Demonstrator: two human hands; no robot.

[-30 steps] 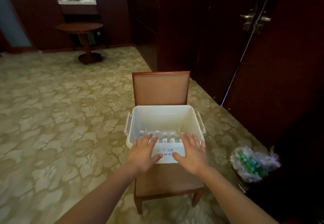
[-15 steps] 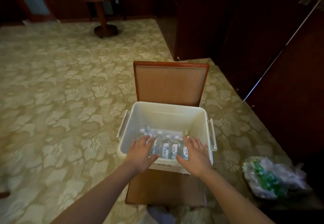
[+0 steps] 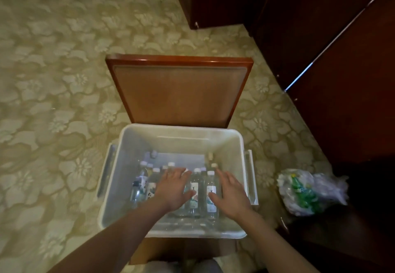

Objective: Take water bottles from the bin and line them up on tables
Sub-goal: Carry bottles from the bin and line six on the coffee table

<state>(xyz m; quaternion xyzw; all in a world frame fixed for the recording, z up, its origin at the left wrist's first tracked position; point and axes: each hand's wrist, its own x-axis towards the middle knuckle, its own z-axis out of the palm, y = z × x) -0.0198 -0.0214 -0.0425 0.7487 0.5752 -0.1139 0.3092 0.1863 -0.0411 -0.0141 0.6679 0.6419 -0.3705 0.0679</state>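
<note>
A white plastic bin (image 3: 181, 136) sits on the seat of a wooden chair (image 3: 179, 89). Several clear water bottles (image 3: 195, 189) with white caps and printed labels lie side by side on its bottom. My left hand (image 3: 173, 189) is inside the bin, palm down with fingers spread, over the middle bottles. My right hand (image 3: 232, 193) is also inside, fingers apart, just right of the bottle (image 3: 210, 191) nearest the right wall. Neither hand grips a bottle. The bottles under my left hand are partly hidden.
The chair stands on patterned beige carpet (image 3: 53, 80). Dark wooden doors and panels (image 3: 320, 37) run along the right. A clear plastic bag (image 3: 307, 189) with green bottles lies on the floor to the right of the bin.
The view has tilted down and come closer to the bin. Both hands have moved from the bin's near rim down inside it, over the bottles.
</note>
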